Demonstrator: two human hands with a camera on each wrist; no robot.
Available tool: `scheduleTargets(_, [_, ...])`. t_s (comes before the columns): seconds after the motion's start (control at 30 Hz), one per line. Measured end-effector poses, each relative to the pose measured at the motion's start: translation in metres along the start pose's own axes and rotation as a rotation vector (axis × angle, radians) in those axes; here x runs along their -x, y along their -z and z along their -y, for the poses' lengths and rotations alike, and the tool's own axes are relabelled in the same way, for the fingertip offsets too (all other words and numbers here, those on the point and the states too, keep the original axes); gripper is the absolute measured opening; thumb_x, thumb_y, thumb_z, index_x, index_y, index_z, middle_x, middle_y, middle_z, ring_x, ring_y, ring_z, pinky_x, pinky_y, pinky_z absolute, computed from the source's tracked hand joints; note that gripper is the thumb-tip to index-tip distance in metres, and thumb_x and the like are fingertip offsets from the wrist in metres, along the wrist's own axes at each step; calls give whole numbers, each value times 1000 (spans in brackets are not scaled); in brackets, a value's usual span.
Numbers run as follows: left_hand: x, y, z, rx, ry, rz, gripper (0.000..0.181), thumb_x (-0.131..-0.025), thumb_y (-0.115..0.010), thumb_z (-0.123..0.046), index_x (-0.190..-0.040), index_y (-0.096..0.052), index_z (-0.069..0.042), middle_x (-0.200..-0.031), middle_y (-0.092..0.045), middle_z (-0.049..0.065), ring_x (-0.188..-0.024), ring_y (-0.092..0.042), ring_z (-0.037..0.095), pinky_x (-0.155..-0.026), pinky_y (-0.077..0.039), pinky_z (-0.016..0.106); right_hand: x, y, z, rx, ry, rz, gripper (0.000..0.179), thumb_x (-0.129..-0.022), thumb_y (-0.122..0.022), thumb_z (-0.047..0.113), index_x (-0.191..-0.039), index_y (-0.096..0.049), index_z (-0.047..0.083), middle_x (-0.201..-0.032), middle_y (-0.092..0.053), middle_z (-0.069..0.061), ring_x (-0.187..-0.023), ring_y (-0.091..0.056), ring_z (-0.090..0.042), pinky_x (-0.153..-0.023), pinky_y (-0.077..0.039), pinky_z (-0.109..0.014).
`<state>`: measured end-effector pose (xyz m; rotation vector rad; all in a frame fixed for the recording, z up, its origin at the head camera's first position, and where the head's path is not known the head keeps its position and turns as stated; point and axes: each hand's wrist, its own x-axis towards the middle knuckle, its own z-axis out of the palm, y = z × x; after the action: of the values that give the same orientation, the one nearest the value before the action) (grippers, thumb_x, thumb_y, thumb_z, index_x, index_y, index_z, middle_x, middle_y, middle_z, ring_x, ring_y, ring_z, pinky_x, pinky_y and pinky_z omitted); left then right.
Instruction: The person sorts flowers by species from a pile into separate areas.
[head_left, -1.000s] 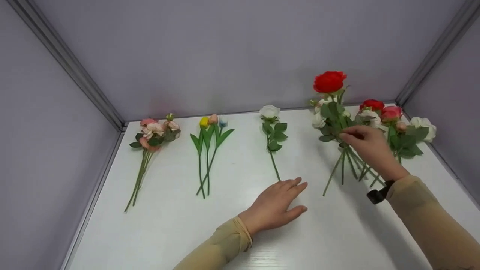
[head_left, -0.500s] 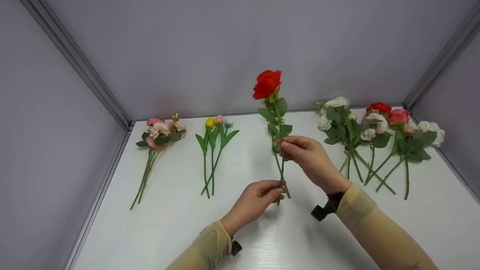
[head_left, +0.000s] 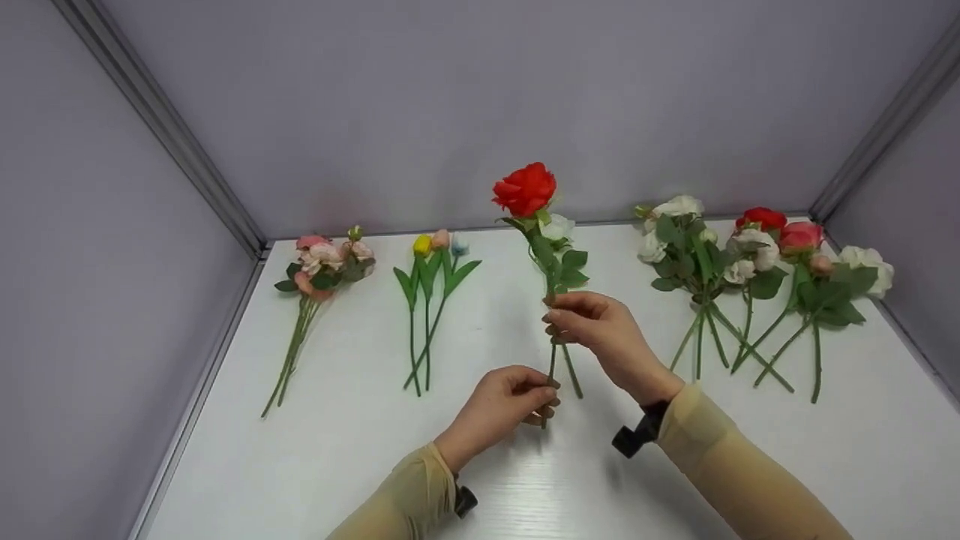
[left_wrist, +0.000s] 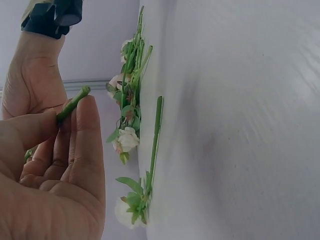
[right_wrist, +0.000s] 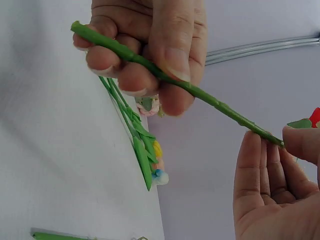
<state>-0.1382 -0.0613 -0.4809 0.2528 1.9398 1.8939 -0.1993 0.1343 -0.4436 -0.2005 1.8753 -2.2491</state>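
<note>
Holding 1 red flwr w/ 2 hands.

sleeves: 2, tan, wrinkled near cuffs | wrist devices: 2, black, compact

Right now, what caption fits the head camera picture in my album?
Left hand and right hand hold a red flower by its stem above a white table, a white flower behind.
</note>
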Motion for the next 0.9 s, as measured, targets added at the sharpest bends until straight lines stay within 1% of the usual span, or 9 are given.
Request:
scheduleTargets(0.07, [-1,-1,2,0,5,3,15,-99,-69,-9,-107,-72,2,-96,-74,9,-86,-73,23,-74,-62,37,1,0,-4,17,-5,-5,33,-95,-75,12,-122,-67,-4,-113,-69,-20,-93,-70,-27,-87,-59,-43])
scheduleTargets(0.2, [-2,-1,7,-7,16,19,18,-98,-71,-12,-108,-71,3,-95,-74,8,-85,-73,20,-73,-62,35,1,1,-10,29,-10,-21,30,-94,-76,12,-119,-69,-4,-109,-70,-19,-89,-70,-25,-85,-60,-42])
scheduleTargets(0.33, [-3,-2,10,-14,32,14,18,-98,-71,-14,-108,-72,1,-96,-75,7,-87,-73,21,-73,-62,35,2,2,-11,39,-16,-24,31,-95,-76,13,-120,-68,-5,-108,-71,-18,-89,-71,-25,-85,-60,-42])
scheduleTargets(0.43, [-2,-2,10,-14,39,3,16,-99,-71,-14,-107,-72,0,-96,-75,8,-87,-73,23,-72,-62,36,2,2,-11,48,-20,-26,32,-94,-76,14,-119,-69,-4,-109,-71,-19,-90,-71,-26,-86,-60,-43])
scheduleTargets(0.57, [-2,-3,10,-13,35,1,17,-99,-70,-13,-108,-71,1,-97,-75,8,-88,-73,23,-72,-62,37,2,3,-12,54,-23,-36,31,-94,-76,14,-119,-69,-4,-109,-71,-20,-91,-71,-27,-85,-60,-43])
scheduleTargets(0.7, [-3,-3,8,-21,31,-4,18,-100,-69,-14,-108,-70,2,-97,-75,6,-86,-73,21,-73,-61,36,3,4,-13,59,-40,-51,33,-94,-76,13,-121,-68,-5,-106,-72,-20,-91,-72,-27,-84,-61,-43])
scheduleTargets(0.9, [-6,-2,7,-33,25,-4,20,-100,-68,-14,-111,-70,3,-96,-74,5,-84,-72,18,-72,-61,34,2,8,-15,94,-56,-58,31,-92,-77,9,-117,-67,-7,-103,-72,-19,-89,-72,-26,-82,-61,-41])
